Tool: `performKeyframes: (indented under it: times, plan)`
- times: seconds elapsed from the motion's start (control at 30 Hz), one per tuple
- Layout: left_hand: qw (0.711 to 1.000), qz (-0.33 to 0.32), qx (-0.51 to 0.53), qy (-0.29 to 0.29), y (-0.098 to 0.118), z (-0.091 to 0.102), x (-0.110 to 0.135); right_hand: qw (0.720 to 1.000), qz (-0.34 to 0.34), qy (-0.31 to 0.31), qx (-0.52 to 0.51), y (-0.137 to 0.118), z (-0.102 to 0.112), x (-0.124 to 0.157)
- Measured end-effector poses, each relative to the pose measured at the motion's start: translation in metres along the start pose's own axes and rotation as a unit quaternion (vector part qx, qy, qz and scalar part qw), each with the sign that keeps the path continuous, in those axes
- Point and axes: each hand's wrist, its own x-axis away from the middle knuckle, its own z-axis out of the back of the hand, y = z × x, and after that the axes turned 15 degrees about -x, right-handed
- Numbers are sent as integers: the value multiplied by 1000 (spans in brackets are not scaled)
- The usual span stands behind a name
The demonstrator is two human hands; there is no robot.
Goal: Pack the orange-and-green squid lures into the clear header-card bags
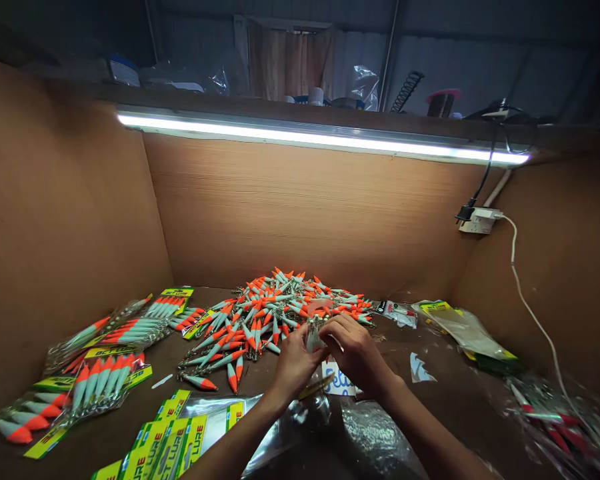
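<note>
My left hand [299,360] and my right hand [354,347] meet in front of the pile of orange-and-pale-green fishing lures [260,313]. Between them is a small bunch of fishing lures [316,332], pale bodies with metal fittings at the top, partly covered by my fingers. The left fingers wrap round the bunch from the side. My right fingers are bent over its top, pinching at it. Below my wrists lie a paper with blue lettering [337,380] and clear plastic bags [375,427].
Packed lures with yellow-green header cards [105,380] lie on the left. Loose header cards [165,440] are at front left. Flat packs [470,333] and bagged red-and-white lures [560,420] sit on the right, near a hanging white cable [525,293]. Wooden walls [305,207] enclose the table.
</note>
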Motion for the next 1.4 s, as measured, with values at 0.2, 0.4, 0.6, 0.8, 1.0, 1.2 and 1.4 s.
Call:
performKeyframes:
  times: [0.2, 0.4, 0.6, 0.8, 1.0, 1.2, 1.4]
  plan:
    - [998, 14, 53, -14, -14, -10, 0, 1000, 9, -16, 9, 5, -12, 4]
    - [998, 30, 52, 21, -22, -13, 0, 999, 19, 9, 41, 5, -20, 6]
    - [998, 15, 41, 53, -19, -11, 0, 999, -6, 32, 42, 6, -29, 11]
    - [998, 9, 28, 64, -17, -7, 2, 996, -49, 48, 51, 8, -38, 16]
    - [997, 33, 40, 56, -19, -4, -3, 998, -34, 26, 55, 3, -26, 10]
    - [991, 68, 111, 10, -18, 8, -15, 984, -114, 122, -66, 16, -1, 2]
    - [964, 72, 246, -72, 3, 23, -14, 919, -243, 99, -295, 26, -6, -2]
